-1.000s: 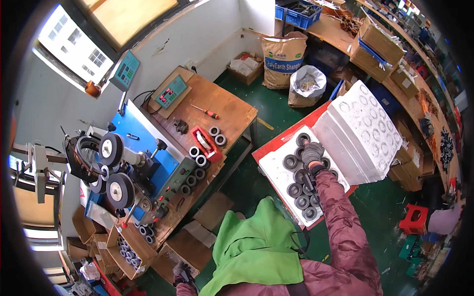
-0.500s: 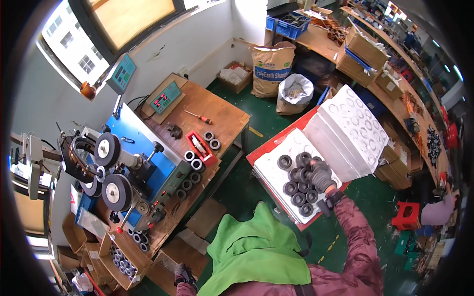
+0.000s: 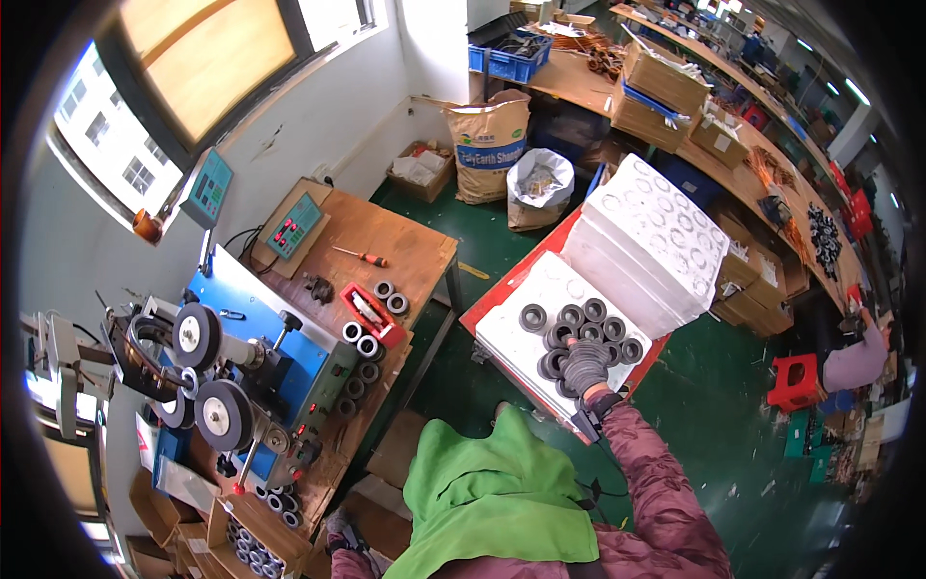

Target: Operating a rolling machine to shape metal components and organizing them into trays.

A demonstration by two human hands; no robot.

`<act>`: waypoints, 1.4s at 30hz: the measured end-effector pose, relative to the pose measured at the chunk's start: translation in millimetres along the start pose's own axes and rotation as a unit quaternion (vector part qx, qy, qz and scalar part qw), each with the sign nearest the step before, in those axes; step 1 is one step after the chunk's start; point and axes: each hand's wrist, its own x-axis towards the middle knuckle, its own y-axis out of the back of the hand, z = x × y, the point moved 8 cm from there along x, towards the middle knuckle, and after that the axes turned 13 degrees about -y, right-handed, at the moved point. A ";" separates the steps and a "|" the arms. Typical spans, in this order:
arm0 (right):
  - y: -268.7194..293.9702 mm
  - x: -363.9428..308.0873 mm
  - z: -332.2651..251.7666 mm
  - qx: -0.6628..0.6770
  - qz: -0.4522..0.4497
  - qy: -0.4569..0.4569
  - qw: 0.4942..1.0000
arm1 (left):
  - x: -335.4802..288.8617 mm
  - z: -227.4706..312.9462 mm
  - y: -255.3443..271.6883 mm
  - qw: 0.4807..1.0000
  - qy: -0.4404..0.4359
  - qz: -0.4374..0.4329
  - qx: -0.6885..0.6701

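Observation:
My right hand (image 3: 585, 367), in a grey glove, is closed over some black rings (image 3: 554, 364) at the near left of a cluster. Its back partly hides the fingertips. More thick black rings (image 3: 593, 310) lie beside it, toward the far right, and one stands apart at the left. They all rest on a white sheet-topped stack (image 3: 540, 280) on a red base. My left hand (image 3: 340, 533), also gloved, hangs low near the cardboard at the bottom, well away from the rings; its fingers are too small and dark to read.
At left, a wooden bench (image 3: 410, 241) carries a winding machine with black wheels (image 3: 224, 414), a screwdriver (image 3: 361, 257), a red holder (image 3: 376, 314) and more rings. A white sheet with ring marks (image 3: 666, 232) leans beyond the stack. Sacks and cartons stand behind; another person works at far right.
My right hand has moved nearer and left across the rings, which have shifted into a different arrangement. The view has turned somewhat. My left hand stays low.

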 end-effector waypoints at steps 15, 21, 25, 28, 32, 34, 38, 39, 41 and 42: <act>27.0 57.0 72.2 -0.036 -0.034 -0.011 0.999 | -8.4 41.3 17.0 0.835 0.206 0.056 -0.508; -15.2 83.7 53.1 -0.130 -0.087 0.175 0.972 | -13.9 52.2 17.8 0.737 0.253 0.077 -0.622; -50.2 100.8 49.0 -0.130 -0.084 0.217 0.964 | -34.3 54.0 1.1 0.673 0.278 0.076 -0.681; -52.6 110.0 27.1 -0.160 -0.073 0.231 0.957 | -61.5 41.0 -20.6 0.627 0.257 0.068 -0.733; -38.4 126.0 62.8 -0.111 -0.043 0.096 0.988 | -68.1 85.7 -15.8 0.606 0.370 0.086 -0.699; -11.2 125.2 71.8 -0.046 0.015 0.074 0.996 | -69.5 87.9 -13.2 0.635 0.359 0.061 -0.681; 44.2 97.3 81.8 -0.009 0.012 0.040 0.999 | -49.9 85.1 4.1 0.805 0.119 0.055 -0.579; 57.1 84.2 89.9 0.025 0.024 0.030 0.999 | -46.0 78.9 -0.9 0.710 0.226 0.103 -0.659; 64.8 50.0 101.3 0.032 0.031 0.045 0.998 | -35.4 78.9 -6.9 0.592 0.327 0.145 -0.722; 65.5 33.3 102.3 0.013 0.016 0.058 0.998 | -28.1 76.8 -7.2 0.608 0.337 0.131 -0.707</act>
